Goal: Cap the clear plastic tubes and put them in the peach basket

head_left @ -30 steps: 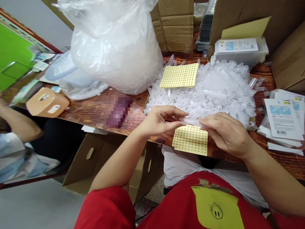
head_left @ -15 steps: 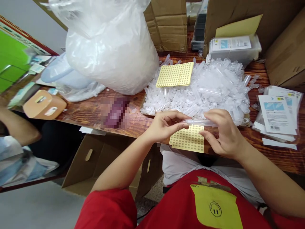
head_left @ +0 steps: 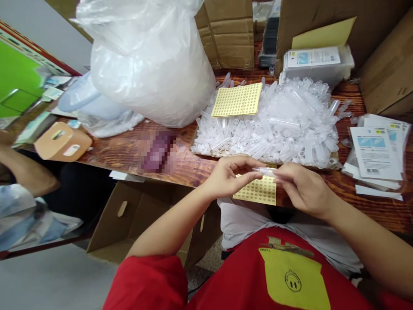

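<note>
The left hand (head_left: 227, 176) pinches the clear tube (head_left: 268, 171) at nine o'clock and the right hand (head_left: 306, 187) at three, likely to steady it over the yellow sheet (head_left: 258, 192).

Head view, single entry: camera worn high, facing forward and down. My feed shows the worktop (head_left: 187, 167) from above at near range, left hand (head_left: 229, 175) and right hand (head_left: 305, 188) just below and right of centre. Lower edge: red shirt (head_left: 226, 282), closest. Upper edge: cardboard panel (head_left: 230, 32), farther off. Left margin: blurred, possibly lens-stretched.
</note>
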A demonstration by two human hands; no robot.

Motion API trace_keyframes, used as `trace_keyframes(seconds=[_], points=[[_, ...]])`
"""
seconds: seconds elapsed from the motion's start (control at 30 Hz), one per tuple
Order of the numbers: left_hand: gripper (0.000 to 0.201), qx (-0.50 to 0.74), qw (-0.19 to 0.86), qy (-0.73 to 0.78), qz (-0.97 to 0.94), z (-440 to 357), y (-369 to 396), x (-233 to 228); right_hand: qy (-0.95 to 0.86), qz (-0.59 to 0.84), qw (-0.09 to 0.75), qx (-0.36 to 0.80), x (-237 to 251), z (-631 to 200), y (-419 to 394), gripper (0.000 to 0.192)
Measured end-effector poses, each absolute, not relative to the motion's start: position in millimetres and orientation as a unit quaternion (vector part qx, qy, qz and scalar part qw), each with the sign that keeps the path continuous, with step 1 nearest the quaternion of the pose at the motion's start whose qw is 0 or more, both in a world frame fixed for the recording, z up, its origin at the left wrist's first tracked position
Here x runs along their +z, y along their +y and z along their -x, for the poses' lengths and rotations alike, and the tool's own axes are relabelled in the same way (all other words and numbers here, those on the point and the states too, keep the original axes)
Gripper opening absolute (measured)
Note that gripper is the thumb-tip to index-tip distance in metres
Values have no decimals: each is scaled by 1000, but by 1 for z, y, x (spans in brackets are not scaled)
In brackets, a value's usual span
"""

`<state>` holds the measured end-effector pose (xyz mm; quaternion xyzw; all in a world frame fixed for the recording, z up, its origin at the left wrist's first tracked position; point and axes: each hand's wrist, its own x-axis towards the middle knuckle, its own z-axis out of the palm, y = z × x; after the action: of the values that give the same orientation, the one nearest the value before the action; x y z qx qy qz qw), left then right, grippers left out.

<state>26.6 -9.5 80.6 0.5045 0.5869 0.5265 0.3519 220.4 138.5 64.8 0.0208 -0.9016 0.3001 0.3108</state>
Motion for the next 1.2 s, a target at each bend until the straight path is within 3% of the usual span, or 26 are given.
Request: trace_keyframes(seconds=[0.1, 0.2, 0.3, 0.4, 0.53, 0.63, 0.73, 0.8, 0.9, 1.0, 1.13, 1.2], points=[[21, 488, 262, 618, -558, -29, -12, 81, -870, 94, 207, 438, 64, -223, 134, 15], [25, 502, 347, 612, -503, -29, -13, 77, -907, 22, 287, 306, 60, -225, 138, 9], [30, 476, 406, 603, -495, -28, -13, 79, -927, -114, 334, 127, 58, -228, 145, 28], [24, 369, 344, 607, -615, -27, -13, 89, -930, -164, 323, 59, 60, -231, 148, 33], [18, 216, 188, 632, -720, -37, -12, 98, -934, -144, 324, 37, 59, -231, 141, 24], [28, 151, 5, 621, -769, -46, -11, 96, -924, -27, 319, 211, 60, -230, 132, 17], [32, 162, -159, 564, -794, -48, -10, 94, -788, 134, 202, 566, 68, -228, 121, 28], [32, 187, -184, 538, -801, -45, -8, 95, -628, 191, 85, 749, 77, -228, 116, 40], [32, 226, -119, 541, -801, -36, -3, 103, -518, 197, -1, 832, 86, -227, 120, 50], [29, 243, -75, 647, -719, -19, 1, 111, -682, 199, 98, 697, 86, -221, 148, 52], [14, 108, -66, 842, -524, 17, 3, 109, -855, 227, 393, 250, 72, -200, 225, 39], [11, 15, 0, 876, -482, 33, 4, 101, -846, 252, 448, 140, 64, -184, 266, 38]])
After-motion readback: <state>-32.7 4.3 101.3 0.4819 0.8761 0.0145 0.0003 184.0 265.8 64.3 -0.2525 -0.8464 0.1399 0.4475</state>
